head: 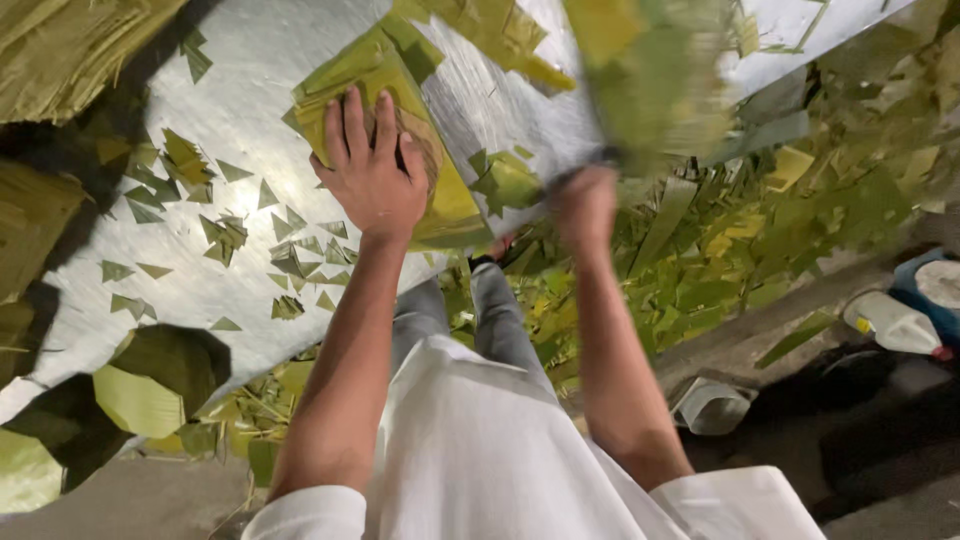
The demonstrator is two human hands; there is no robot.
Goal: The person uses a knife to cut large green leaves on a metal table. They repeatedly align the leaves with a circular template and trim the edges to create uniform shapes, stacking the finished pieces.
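- Leaves are the work here: a stack of cut green-yellow leaves (400,130) lies on a silvery metal sheet (230,90) in the upper middle of the frame.
- Pressing well likely means keeping the palm flat and centred so the pile does not slide or fan out.
- Left hand (372,170) lies spread on the stack, fingers straight and slightly apart, pressing rather than gripping.
- Right hand (585,205), right of centre, is closed around a blurred bunch of leaves (655,80) lifted toward the top edge.
- Small triangular leaf scraps (225,235) dot the sheet at left; more leaf trimmings (720,260) cover the floor at right.
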